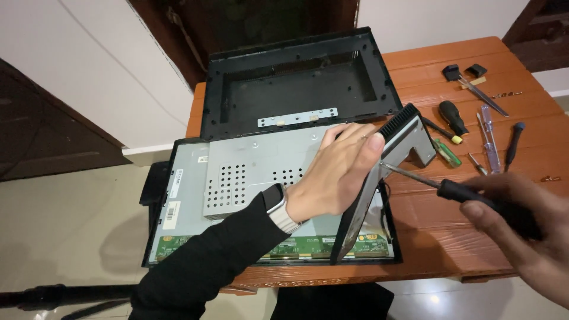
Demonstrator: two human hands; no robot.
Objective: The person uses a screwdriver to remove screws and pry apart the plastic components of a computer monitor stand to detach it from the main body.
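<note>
A flat screen panel (189, 195) lies face down on the wooden table (450, 225), its grey metal back plate (249, 166) showing. My left hand (335, 175) grips a long grey metal bracket (403, 142) and tilts it up off the panel's right side. My right hand (521, 219) holds a screwdriver with a black handle (468, 194); its shaft points left and the tip touches the bracket's middle. A watch sits on my left wrist.
The black plastic rear cover (296, 83) lies open side up behind the panel. Several screwdrivers (453, 115) and small tools (489, 139) are spread on the right of the table, with loose screws (551, 178) near the edge. White tiled floor lies to the left.
</note>
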